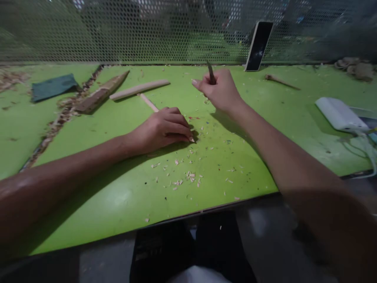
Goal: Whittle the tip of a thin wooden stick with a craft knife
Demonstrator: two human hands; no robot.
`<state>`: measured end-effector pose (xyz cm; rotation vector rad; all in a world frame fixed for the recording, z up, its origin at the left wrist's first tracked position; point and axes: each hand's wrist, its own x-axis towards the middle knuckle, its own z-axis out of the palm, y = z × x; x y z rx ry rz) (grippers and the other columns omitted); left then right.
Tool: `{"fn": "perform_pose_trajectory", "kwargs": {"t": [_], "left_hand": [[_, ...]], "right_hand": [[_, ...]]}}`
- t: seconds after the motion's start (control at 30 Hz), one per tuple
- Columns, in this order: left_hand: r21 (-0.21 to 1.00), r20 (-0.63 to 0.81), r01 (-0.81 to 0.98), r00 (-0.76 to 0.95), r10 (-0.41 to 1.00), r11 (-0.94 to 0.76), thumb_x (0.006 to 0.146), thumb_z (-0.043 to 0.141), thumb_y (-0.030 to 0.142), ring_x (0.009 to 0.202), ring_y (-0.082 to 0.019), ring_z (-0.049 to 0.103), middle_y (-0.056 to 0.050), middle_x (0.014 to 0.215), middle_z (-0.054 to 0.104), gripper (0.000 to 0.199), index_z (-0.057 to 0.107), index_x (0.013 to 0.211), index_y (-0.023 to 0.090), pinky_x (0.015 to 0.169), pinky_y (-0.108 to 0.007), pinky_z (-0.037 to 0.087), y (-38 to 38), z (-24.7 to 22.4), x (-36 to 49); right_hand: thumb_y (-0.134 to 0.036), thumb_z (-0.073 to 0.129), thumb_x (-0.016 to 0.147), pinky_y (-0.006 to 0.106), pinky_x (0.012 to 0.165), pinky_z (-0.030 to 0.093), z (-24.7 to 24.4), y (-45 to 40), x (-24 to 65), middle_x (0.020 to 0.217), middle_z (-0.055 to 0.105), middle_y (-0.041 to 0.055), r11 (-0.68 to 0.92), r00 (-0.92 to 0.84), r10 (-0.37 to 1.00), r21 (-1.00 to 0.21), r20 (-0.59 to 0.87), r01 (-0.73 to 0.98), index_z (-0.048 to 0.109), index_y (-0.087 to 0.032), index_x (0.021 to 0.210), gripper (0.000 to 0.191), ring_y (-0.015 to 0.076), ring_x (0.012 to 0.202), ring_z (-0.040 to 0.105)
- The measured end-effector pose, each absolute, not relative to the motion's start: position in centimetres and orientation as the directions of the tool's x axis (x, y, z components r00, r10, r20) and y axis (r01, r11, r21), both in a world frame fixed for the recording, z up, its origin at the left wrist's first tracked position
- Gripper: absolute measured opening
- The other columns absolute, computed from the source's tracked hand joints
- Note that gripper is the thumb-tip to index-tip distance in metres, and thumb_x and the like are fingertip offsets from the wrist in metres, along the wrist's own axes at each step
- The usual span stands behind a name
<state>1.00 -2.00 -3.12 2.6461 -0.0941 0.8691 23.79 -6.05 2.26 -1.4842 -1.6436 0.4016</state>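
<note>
My left hand (165,127) rests low on the green tabletop, its fingers closed around a thin pale wooden stick (149,102). One end of the stick sticks out past the back of the hand, and a pale tip shows at the fingertips. Raised above the table to the right, my right hand (222,89) is closed on a narrow dark blade (211,72), which looks like a carving knife. Its handle is hidden in the fist. Small wood shavings (191,177) lie scattered in front of the hands.
Beyond my left hand lie a pale curved wooden piece (140,89), a brown pointed wooden piece (101,94) and a dark green cloth or sheet (54,87). A phone (259,46) leans on the perforated metal screen (165,35). A white cabled box (341,114) sits right, near a thin stick (282,81).
</note>
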Motion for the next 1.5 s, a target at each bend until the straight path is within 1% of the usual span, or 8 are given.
{"fn": "perform_pose_trajectory", "kwargs": {"t": [0.2, 0.33, 0.6, 0.87, 1.07, 1.33, 1.43, 1.5], "left_hand": [[0.656, 0.35, -0.142, 0.927, 0.132, -0.741, 0.101, 0.082, 0.041, 0.102, -0.017, 0.077, -0.006, 0.108, 0.082, 0.018, 0.088, 0.108, 0.025, 0.093, -0.028, 0.063, -1.3, -1.8, 0.4], [0.733, 0.239, -0.079, 0.96, 0.146, -0.676, 0.101, 0.082, 0.039, 0.093, -0.017, 0.076, -0.006, 0.104, 0.081, 0.017, 0.088, 0.106, 0.024, 0.088, -0.03, 0.064, -1.0, -0.6, -0.3], [0.784, 0.178, -0.037, 0.969, 0.169, -0.619, 0.101, 0.081, 0.042, 0.096, -0.019, 0.076, -0.006, 0.106, 0.08, 0.02, 0.09, 0.102, 0.024, 0.087, -0.035, 0.067, -0.8, -0.5, -0.7], [0.768, 0.211, -0.087, 0.97, 0.123, -0.635, 0.098, 0.079, 0.032, 0.096, -0.013, 0.073, -0.006, 0.103, 0.08, 0.023, 0.086, 0.106, 0.011, 0.087, -0.029, 0.063, -0.9, -0.2, -0.3], [0.785, 0.177, -0.058, 0.975, 0.134, -0.617, 0.09, 0.085, 0.015, 0.094, -0.012, 0.074, -0.002, 0.104, 0.08, 0.015, 0.086, 0.106, 0.015, 0.081, -0.026, 0.065, -0.9, 0.0, -0.5], [0.767, 0.187, -0.057, 0.973, 0.138, -0.639, 0.093, 0.083, 0.024, 0.089, -0.009, 0.073, -0.001, 0.099, 0.078, 0.016, 0.085, 0.104, 0.014, 0.076, -0.022, 0.064, -0.9, -0.1, -0.5], [0.775, 0.179, -0.05, 0.973, 0.143, -0.63, 0.092, 0.084, 0.025, 0.087, -0.009, 0.073, -0.001, 0.098, 0.078, 0.015, 0.086, 0.103, 0.015, 0.072, -0.021, 0.063, -0.9, 0.0, -0.7], [0.779, 0.179, -0.047, 0.972, 0.151, -0.625, 0.093, 0.084, 0.028, 0.086, -0.009, 0.073, -0.001, 0.097, 0.079, 0.015, 0.086, 0.102, 0.015, 0.07, -0.021, 0.062, -0.9, 0.0, -0.8]], "right_hand": [[-0.026, 0.087, 0.094, 0.031, 0.069, 0.041, 4.6, -9.0, 23.7, 0.078, 0.061, -0.0034, 0.22, -0.281, 0.959, -0.672, 0.019, 0.707, 0.065, -0.024, 0.087, 0.023, 0.0156, 0.07, 0.052], [-0.034, 0.072, 0.104, 0.032, 0.07, 0.048, 5.0, -11.0, 25.4, 0.084, 0.069, -0.0009, 0.333, -0.403, 0.914, -0.654, 0.047, 0.679, 0.074, -0.026, 0.106, 0.008, 0.0176, 0.072, 0.062], [-0.02, 0.047, 0.111, 0.034, 0.069, 0.051, 0.8, -12.5, 24.5, 0.097, 0.08, 0.0053, 0.757, -0.755, 0.639, -0.291, 0.147, 0.585, 0.078, -0.02, 0.112, 0.031, 0.0204, 0.077, 0.07], [-0.021, 0.037, 0.115, 0.034, 0.062, 0.047, -0.6, -13.1, 24.2, 0.097, 0.079, 0.0065, 0.765, -0.769, 0.607, 0.117, 0.198, 0.634, 0.077, -0.022, 0.119, 0.04, 0.0239, 0.083, 0.071], [-0.011, 0.034, 0.112, 0.038, 0.058, 0.054, -0.2, -13.7, 23.7, 0.09, 0.075, 0.0112, 0.808, -0.81, 0.516, 0.157, 0.278, 0.568, 0.077, -0.011, 0.113, 0.044, 0.0273, 0.077, 0.071], [-0.008, 0.021, 0.11, 0.044, 0.065, 0.062, 0.5, -14.6, 22.6, 0.092, 0.077, 0.0137, 0.767, -0.798, 0.575, 0.219, 0.18, 0.602, 0.079, -0.013, 0.111, 0.058, 0.0301, 0.078, 0.074], [-0.013, 0.026, 0.112, 0.042, 0.068, 0.063, 0.3, -14.6, 22.2, 0.093, 0.076, 0.0102, 0.732, -0.745, 0.657, 0.137, 0.117, 0.668, 0.079, -0.019, 0.111, 0.053, 0.0285, 0.081, 0.074], [-0.019, 0.039, 0.113, 0.037, 0.073, 0.063, 0.1, -14.5, 22.0, 0.088, 0.073, 0.0057, 0.661, -0.655, 0.749, -0.038, 0.105, 0.75, 0.078, -0.025, 0.109, 0.04, 0.0254, 0.084, 0.073]]}}
